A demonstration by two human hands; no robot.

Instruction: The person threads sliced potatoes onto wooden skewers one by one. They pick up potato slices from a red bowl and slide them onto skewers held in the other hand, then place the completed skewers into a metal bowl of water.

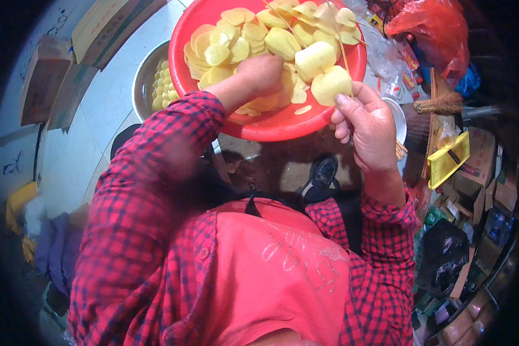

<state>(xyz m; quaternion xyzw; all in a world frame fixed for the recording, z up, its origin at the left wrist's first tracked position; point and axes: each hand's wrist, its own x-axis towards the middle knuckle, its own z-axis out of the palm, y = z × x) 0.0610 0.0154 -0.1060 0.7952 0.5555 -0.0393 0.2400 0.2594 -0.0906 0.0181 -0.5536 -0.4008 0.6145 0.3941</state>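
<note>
A red plastic basin [281, 133] holds many thin, pale yellow slices [229, 43] that look like potato. My left hand [261, 73] is down among them, its fingers curled under and hidden, so I cannot see whether it grips a slice. At the basin's right rim my right hand [365, 123] pinches a round potato slice [331, 85] between thumb and fingers. A thin wooden skewer [342, 47] runs upward behind that slice. Just above it sits a thick stack of slices [315, 59]. More skewered slices [350, 27] lie at the far right of the basin.
Left of the basin, a metal bowl [139, 82] contains yellow pieces [162, 86]. A white bowl [398, 116] and a bundle of sticks [401, 149] are by my right hand. Cardboard boxes [47, 80] stand left; a red plastic bag [437, 34] and clutter lie right.
</note>
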